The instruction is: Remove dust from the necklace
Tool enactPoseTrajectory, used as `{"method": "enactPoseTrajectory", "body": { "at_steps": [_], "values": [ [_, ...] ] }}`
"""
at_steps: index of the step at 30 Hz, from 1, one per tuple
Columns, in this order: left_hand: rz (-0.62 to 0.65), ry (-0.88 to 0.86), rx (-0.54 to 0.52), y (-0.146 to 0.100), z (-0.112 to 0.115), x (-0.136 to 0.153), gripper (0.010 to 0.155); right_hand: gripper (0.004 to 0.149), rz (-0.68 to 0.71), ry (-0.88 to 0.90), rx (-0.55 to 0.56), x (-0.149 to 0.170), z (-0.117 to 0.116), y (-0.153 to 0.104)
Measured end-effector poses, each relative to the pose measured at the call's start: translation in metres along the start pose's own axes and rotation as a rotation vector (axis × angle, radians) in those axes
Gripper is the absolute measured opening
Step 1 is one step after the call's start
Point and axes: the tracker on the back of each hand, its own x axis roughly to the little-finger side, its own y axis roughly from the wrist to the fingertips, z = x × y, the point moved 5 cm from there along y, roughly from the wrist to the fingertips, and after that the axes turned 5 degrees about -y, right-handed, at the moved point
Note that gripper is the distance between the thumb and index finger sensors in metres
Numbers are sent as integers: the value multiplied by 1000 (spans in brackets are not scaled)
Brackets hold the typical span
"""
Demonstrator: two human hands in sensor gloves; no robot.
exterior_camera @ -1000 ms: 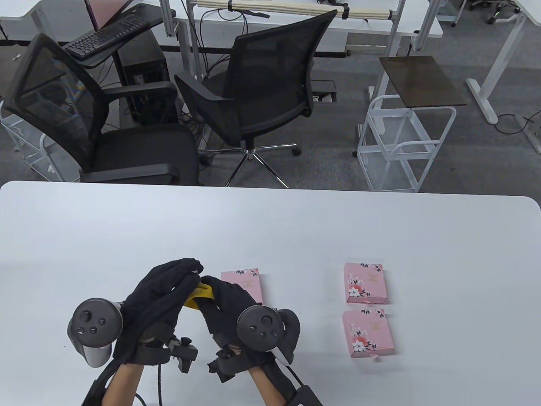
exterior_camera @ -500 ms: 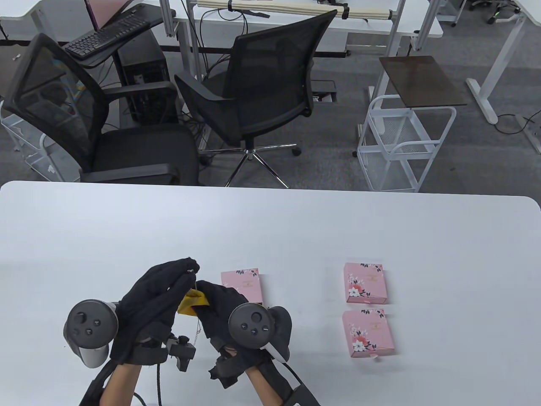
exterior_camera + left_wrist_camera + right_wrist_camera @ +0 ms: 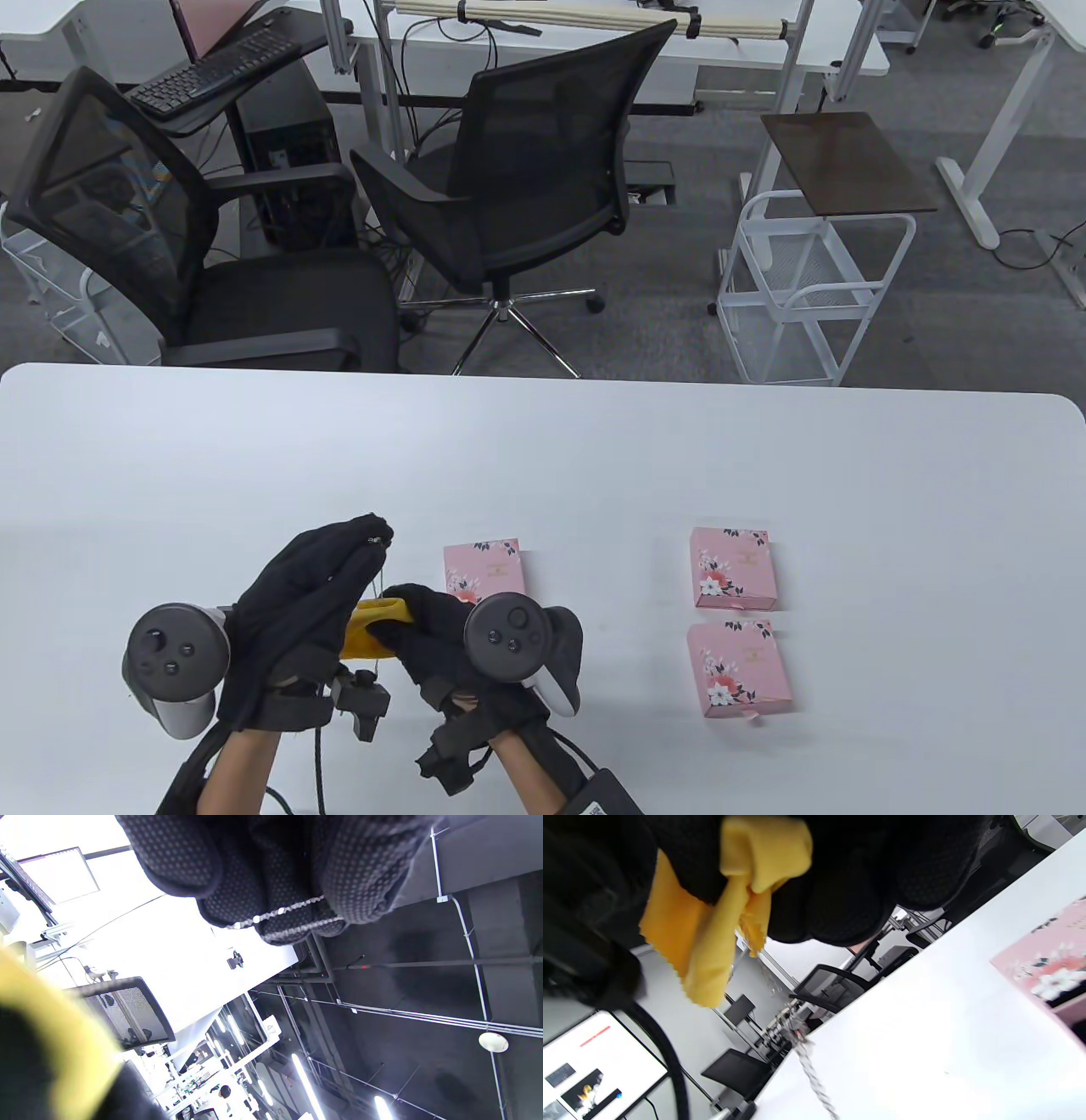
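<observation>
Above the white worktop (image 3: 543, 458), at seven o'clock, a silver necklace (image 3: 275, 913) is pinched in the left hand (image 3: 297, 611); a yellow cloth (image 3: 712, 933) is gripped around it by the right hand (image 3: 433, 632).

white table (image 3: 594, 458); on it: three pink boxes (image 3: 731, 567)

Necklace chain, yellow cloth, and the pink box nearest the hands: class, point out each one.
necklace chain (image 3: 278, 911), left wrist view, links across the fingertips
yellow cloth (image 3: 708, 942), right wrist view, hanging fold
pink box (image 3: 488, 567), table view, lid
</observation>
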Motion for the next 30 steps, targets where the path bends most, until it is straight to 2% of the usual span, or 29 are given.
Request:
{"method": "enactPoseTrajectory", "body": {
  "at_steps": [2,5,10,20,25,30],
  "values": [
    [6,-4,-7,0,-3,-2,36,41,9,-71,-39,0,-6,1],
    [10,-17,-14,0,-6,-3,36,41,8,-155,-38,-1,-13,1],
    [-4,-30,-19,1,-10,1,36,41,15,-169,-60,-3,-22,1],
    [-8,-52,-18,1,-11,3,36,41,18,-186,-32,-5,-22,-1],
    [-9,-107,-22,1,-18,1,36,40,29,-242,-75,-4,-32,-1],
    [-16,-126,-24,2,-22,3,36,39,35,-246,-72,-6,-34,-2]
  ]
}}
